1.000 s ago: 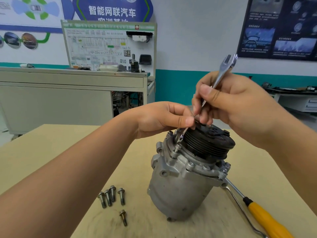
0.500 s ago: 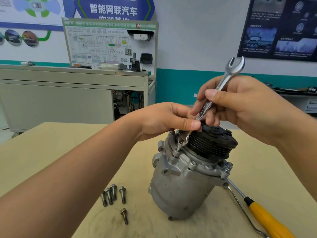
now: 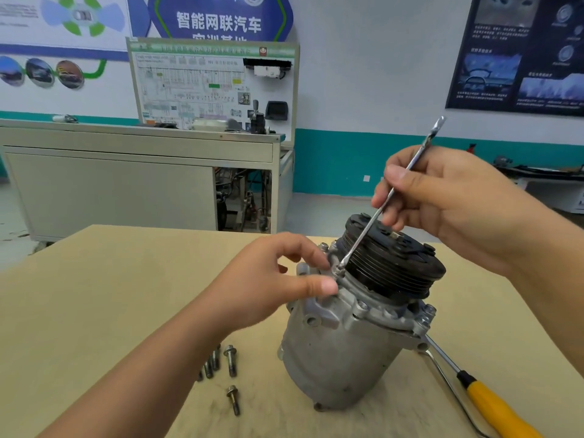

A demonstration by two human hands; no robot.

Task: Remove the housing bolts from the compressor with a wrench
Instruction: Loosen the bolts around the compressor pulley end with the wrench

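A grey compressor [image 3: 335, 355] with a black ribbed pulley [image 3: 395, 263] stands tilted on the wooden table [image 3: 126, 279]. My right hand [image 3: 448, 200] pinches a slim silver wrench [image 3: 379, 210]. The wrench's lower end sits on a housing bolt [image 3: 338, 273] at the flange beside the pulley, and its open jaw points up and right. My left hand [image 3: 278, 279] is at the flange, thumb and fingertips around that bolt's spot. Whether they pinch the bolt is unclear. Several removed bolts [image 3: 229, 360] lie on the table left of the compressor.
A yellow-handled screwdriver [image 3: 493, 403] and a thin bent metal rod [image 3: 448, 384] lie at the compressor's right. One more loose bolt [image 3: 233, 399] lies near the front. A grey training bench [image 3: 136, 178] stands behind the table.
My left hand has dropped from the wrench shaft to the flange by the bolt. The wrench has turned edge-on in my right hand, which moved slightly right.
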